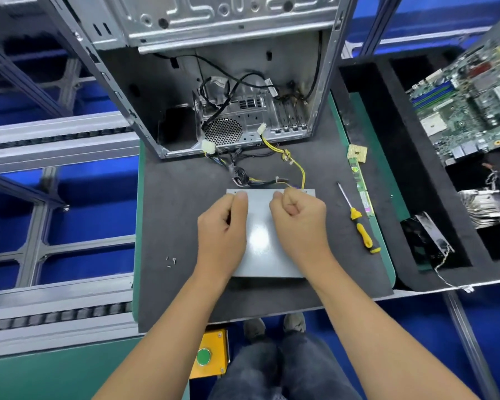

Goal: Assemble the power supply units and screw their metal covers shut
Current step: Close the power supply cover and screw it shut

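Two hands — left hand (224, 226) and right hand (298, 219), fingers curled — press metal cover (261, 235) down, apparently seating it — screwdriver (358, 223) beside

A dark grey foam mat (182, 215) covers the bench. The power supply unit (260, 235) lies on it under both hands' fingers. Three loose screws (171, 261) lie left of the left fingers; a yellow-handled screwdriver (358, 223) lies right of the right fingers, a memory stick (361, 186) just beyond. The open computer case (228, 90) stands past the fingertips.
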A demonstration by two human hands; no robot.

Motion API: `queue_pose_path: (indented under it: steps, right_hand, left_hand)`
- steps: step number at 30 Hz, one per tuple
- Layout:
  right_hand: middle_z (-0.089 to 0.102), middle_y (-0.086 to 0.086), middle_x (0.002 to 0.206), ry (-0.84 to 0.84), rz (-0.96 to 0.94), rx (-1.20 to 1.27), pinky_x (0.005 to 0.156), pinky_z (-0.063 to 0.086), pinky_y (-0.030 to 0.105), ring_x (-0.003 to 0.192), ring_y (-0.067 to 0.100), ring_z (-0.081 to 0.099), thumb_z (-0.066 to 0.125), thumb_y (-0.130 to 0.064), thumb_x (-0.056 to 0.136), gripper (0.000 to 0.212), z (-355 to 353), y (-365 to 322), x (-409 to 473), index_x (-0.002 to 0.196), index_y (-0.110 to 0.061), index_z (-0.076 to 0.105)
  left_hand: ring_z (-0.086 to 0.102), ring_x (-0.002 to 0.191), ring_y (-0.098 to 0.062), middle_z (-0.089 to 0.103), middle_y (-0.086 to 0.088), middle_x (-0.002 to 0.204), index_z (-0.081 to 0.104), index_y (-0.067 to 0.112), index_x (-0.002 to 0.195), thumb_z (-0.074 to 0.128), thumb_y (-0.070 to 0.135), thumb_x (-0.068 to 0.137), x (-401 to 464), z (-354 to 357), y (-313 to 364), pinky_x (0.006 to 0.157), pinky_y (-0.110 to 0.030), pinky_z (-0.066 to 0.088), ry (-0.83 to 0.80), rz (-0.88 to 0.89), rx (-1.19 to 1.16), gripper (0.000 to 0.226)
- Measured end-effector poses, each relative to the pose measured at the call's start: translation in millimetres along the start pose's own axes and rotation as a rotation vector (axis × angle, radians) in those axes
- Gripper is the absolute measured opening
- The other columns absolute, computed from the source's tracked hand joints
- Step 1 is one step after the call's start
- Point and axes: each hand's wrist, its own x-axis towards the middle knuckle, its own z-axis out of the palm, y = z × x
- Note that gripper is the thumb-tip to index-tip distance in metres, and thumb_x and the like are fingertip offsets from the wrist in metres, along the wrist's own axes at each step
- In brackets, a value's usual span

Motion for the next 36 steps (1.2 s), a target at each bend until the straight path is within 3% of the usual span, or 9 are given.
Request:
queue_pose_path:
  steps: [4, 8, 12, 20, 24, 27, 29, 32, 36]
  right_hand:
    - [0.014, 0.004, 0.061, 0.043, 0.093, 0.074, 0.059, 0.027, 0.021, 0.060, 0.012, 0.015, 0.055, 0.011, 0.089, 0.052, -5.3, -15.9, 4.8, 0.059, -0.016, 0.023]
    - [0.013, 0.000, 0.058, -0.012, -0.260, 0.253, 0.060, 0.032, 0.004, 0.056, 0.006, 0.014, 0.053, 0.008, 0.085, 0.049, 21.2, -59.9, 13.8, 0.061, -0.022, 0.022]
    - [0.015, -0.003, 0.057, -0.286, -0.104, 0.189, 0.054, 0.021, 0.027, 0.057, 0.009, 0.015, 0.055, 0.010, 0.084, 0.056, 60.4, -46.4, -11.9, 0.060, -0.025, 0.018]
    - [0.015, -0.009, 0.055, -0.346, 0.013, 0.087, 0.051, 0.018, 0.018, 0.054, 0.009, 0.015, 0.059, 0.003, 0.089, 0.057, 69.3, -17.4, -22.2, 0.061, -0.024, 0.018]
    - [0.043, -0.010, 0.079, -0.412, -0.297, -0.289, 0.069, 0.032, 0.021, 0.072, 0.008, 0.040, 0.076, -0.045, 0.079, 0.039, 32.2, -25.5, -25.8, 0.076, -0.020, 0.046]
    - [0.043, -0.003, 0.131, -0.632, -0.391, -0.853, 0.099, 0.025, 0.035, 0.114, 0.021, 0.040, 0.068, -0.083, 0.039, 0.104, -13.5, -16.7, -41.1, 0.127, -0.031, 0.051]
    - [0.043, 0.007, 0.144, -0.755, -0.430, -1.103, 0.103, 0.030, 0.049, 0.122, 0.031, 0.042, 0.082, -0.075, 0.031, 0.121, -29.3, -7.4, -48.5, 0.138, -0.028, 0.051]
    - [0.055, 0.011, 0.139, -0.674, -0.519, -1.108, 0.090, 0.046, 0.053, 0.115, 0.033, 0.053, 0.099, -0.048, 0.038, 0.105, -37.6, 4.2, -40.6, 0.133, -0.024, 0.061]
    - [0.050, 0.012, 0.146, -0.646, -0.574, -1.059, 0.097, 0.037, 0.049, 0.123, 0.031, 0.043, 0.098, -0.036, 0.049, 0.100, -44.3, 13.3, -24.7, 0.139, -0.020, 0.057]
  left_hand:
    - [0.030, 0.053, -0.016, 0.032, -0.005, 0.053, 0.036, 0.012, 0.054, 0.043, 0.037, 0.101, 5.1, -8.7, 0.8, 0.050, -0.026, 0.028, 0.102, -0.184, -0.293, 0.054]
    - [0.026, 0.051, -0.013, 0.027, 0.006, 0.053, 0.036, 0.025, 0.048, 0.045, 0.037, 0.100, 9.9, -29.7, -17.5, 0.051, -0.029, 0.022, 0.271, -0.385, -0.567, 0.054]
    - [0.024, 0.052, -0.013, 0.025, 0.004, 0.055, 0.036, 0.026, 0.049, 0.043, 0.042, 0.102, -6.5, -51.0, -46.2, 0.055, -0.034, 0.019, 0.318, -0.469, -0.550, 0.055]
    - [0.031, 0.055, -0.017, 0.034, 0.003, 0.056, 0.039, 0.026, 0.053, 0.043, 0.060, 0.092, -34.3, -78.9, -67.6, 0.058, -0.038, 0.028, 0.291, -0.452, -0.350, 0.052]
    - [0.040, 0.060, -0.016, 0.047, 0.002, 0.060, 0.048, 0.025, 0.056, 0.042, 0.057, 0.090, -35.0, -106.0, -77.0, 0.061, -0.036, 0.034, 0.361, -0.457, -0.244, 0.048]
    - [0.045, 0.063, -0.015, 0.052, 0.004, 0.062, 0.055, 0.024, 0.062, 0.042, 0.044, 0.094, -35.3, -128.8, -86.8, 0.064, -0.040, 0.037, 0.396, -0.446, -0.158, 0.040]
    - [0.054, 0.065, -0.013, 0.060, 0.006, 0.067, 0.063, 0.027, 0.071, 0.046, 0.041, 0.095, -38.6, -141.1, -94.1, 0.067, -0.037, 0.045, 0.358, -0.426, -0.013, 0.033]
    - [0.061, 0.076, -0.005, 0.067, 0.012, 0.079, 0.068, 0.034, 0.080, 0.061, 0.027, 0.095, -45.1, -152.2, -102.7, 0.074, -0.031, 0.051, 0.277, -0.348, 0.213, 0.018]
    - [0.056, 0.076, -0.006, 0.062, 0.006, 0.086, 0.076, 0.015, 0.092, 0.077, 0.011, 0.085, -49.5, -144.4, -105.9, 0.078, -0.030, 0.049, 0.030, -0.102, 0.527, 0.008]
